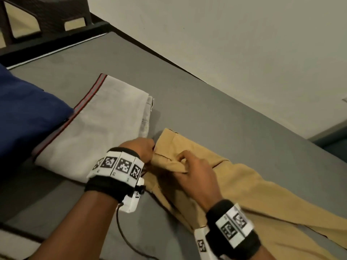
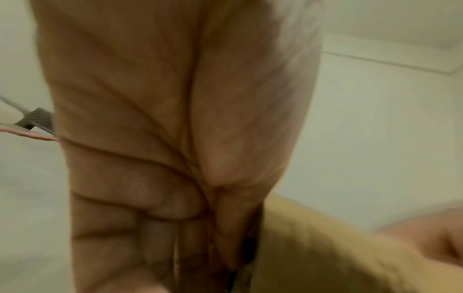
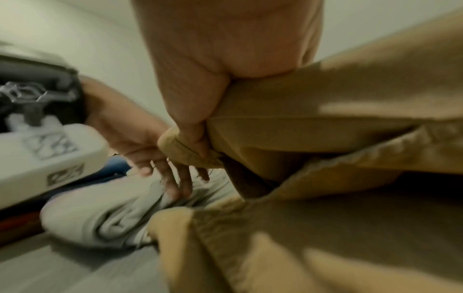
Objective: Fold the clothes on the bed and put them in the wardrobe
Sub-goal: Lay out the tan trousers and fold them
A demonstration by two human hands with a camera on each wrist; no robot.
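Tan trousers (image 1: 244, 184) lie across the grey bed (image 1: 206, 109), waist end toward the middle. My right hand (image 1: 183, 162) pinches a raised fold of the waistband between thumb and fingers; the right wrist view shows that pinch (image 3: 195, 138) on the tan cloth (image 3: 325, 119). My left hand (image 1: 153, 147) sits at the waistband's left corner. Its fingers (image 3: 175, 178) point down fairly straight and touch the cloth beside that corner. In the left wrist view the palm (image 2: 175, 237) fills the frame, with tan fabric (image 2: 313, 257) at its right.
A folded pale grey garment with a red-striped edge (image 1: 105, 124) lies just left of the trousers. A blue garment (image 1: 24, 109) sits at the far left. A dark woven piece of furniture (image 1: 47, 14) stands beyond the bed's far end, and a pale wall (image 1: 244, 34) runs along its right side.
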